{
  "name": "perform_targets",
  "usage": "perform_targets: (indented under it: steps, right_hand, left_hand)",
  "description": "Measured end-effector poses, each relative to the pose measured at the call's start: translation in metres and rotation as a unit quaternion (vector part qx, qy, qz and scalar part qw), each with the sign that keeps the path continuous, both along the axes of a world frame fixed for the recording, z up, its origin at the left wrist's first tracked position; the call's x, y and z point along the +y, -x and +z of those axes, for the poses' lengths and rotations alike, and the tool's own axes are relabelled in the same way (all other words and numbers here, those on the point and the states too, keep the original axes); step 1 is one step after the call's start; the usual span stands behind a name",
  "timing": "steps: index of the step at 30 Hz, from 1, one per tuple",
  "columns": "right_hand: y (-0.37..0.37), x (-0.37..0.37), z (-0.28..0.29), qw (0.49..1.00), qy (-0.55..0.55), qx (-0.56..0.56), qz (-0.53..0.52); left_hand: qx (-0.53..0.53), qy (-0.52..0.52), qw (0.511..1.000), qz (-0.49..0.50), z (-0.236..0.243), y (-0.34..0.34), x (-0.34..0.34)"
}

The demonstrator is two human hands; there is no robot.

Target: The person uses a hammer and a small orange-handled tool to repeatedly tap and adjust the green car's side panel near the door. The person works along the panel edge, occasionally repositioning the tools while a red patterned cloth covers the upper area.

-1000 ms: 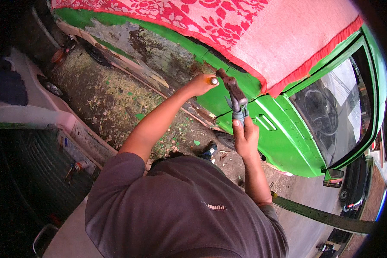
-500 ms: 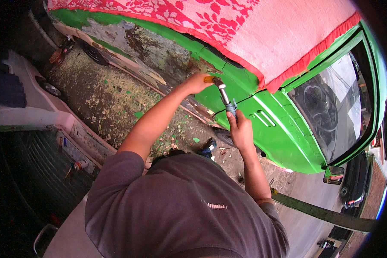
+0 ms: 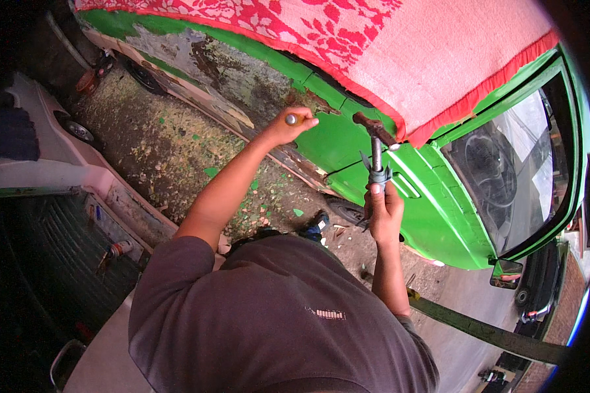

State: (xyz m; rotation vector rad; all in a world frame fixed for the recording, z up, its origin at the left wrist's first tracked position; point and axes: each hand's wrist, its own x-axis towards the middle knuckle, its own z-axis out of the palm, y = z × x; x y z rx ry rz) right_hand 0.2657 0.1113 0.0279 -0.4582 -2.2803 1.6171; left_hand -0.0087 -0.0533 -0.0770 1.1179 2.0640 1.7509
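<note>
My left hand [image 3: 283,129] is closed around a yellow-handled tool [image 3: 292,120] with a round metal butt end. It is held against or just off the side of a green vehicle [image 3: 347,137], where paint and filler are broken away; the tool's working end is hidden. In my right hand [image 3: 385,213] is a hammer [image 3: 375,131], gripped by its cloth-wrapped handle. The brown, rusty head is raised to the right of the tool, apart from it, in front of the green door. Bare, mottled metal [image 3: 239,75] shows along the panel left of the tool.
A pink and red patterned cloth [image 3: 426,65] covers the vehicle's top. Paint and filler chips [image 3: 177,150] litter the ground. Another pale vehicle body [image 3: 52,170] stands close on the left, with a spray can [image 3: 120,249] on it. The side mirror [image 3: 506,274] juts out at right.
The hammer has swung back to the right, away from the yellow-handled tool's butt end, which it was at before. My left hand has stayed nearly in place on the tool.
</note>
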Motion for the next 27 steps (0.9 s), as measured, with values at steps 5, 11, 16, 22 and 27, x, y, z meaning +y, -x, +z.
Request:
perform_targets:
  steps: [5,11,16,22,27]
  right_hand:
    - [0.001,0.000,0.005,0.998,0.056,0.009,0.006]
    - [-0.001,-0.006,0.007,0.999,0.035,-0.004,0.006]
    - [-0.001,-0.015,0.005,0.998,0.066,0.013,-0.015]
    - [-0.002,-0.021,0.003,0.998,0.063,0.013,-0.014]
    - [-0.002,-0.025,0.003,0.998,0.061,0.009,-0.014]
  left_hand:
    - [-0.032,-0.027,0.999,-0.015,0.017,0.007,-0.005]
    - [-0.012,0.010,0.999,-0.041,0.007,0.021,-0.016]
    - [-0.030,0.011,0.998,-0.055,0.000,0.020,-0.012]
    - [-0.017,0.017,0.998,-0.050,0.000,0.021,-0.006]
    - [-0.020,0.002,0.999,-0.038,0.001,0.019,-0.012]
